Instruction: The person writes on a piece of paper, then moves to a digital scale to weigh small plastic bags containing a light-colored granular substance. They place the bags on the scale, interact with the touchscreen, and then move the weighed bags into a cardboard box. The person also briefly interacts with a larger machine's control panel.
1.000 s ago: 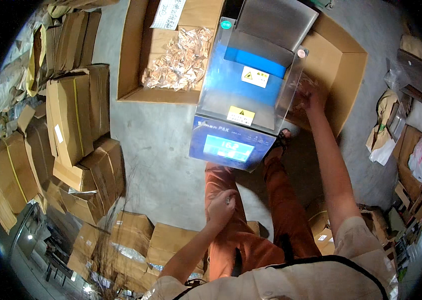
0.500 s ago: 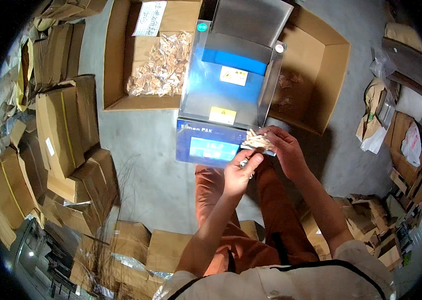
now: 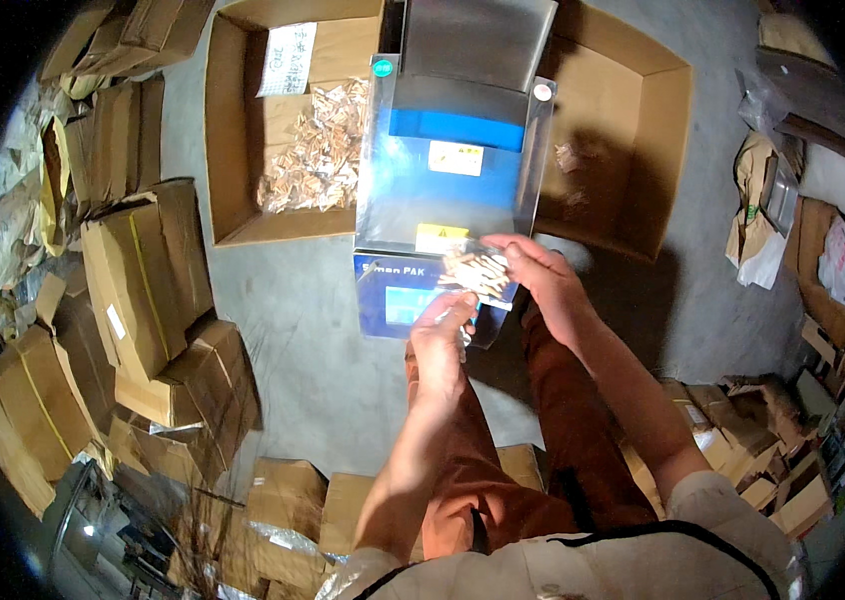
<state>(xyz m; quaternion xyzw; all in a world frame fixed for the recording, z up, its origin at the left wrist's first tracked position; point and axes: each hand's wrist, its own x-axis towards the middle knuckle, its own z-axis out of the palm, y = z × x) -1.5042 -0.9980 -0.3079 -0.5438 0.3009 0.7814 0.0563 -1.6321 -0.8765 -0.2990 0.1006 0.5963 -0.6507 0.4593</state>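
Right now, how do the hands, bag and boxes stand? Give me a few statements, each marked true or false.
1. The right hand holds a clear bag of small tan pieces. True.
2. A white sheet is inside the left box. True.
3. The left hand reaches into the left box. False: it is at the bag's lower edge.
4. The right box is fuller than the left box. False: the left box holds a pile of packets, while only a few show in the right box.

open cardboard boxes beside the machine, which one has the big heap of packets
The open brown cardboard box left of the blue metal machine: clear plastic packets heap in it, while the right-hand box shows only a few.
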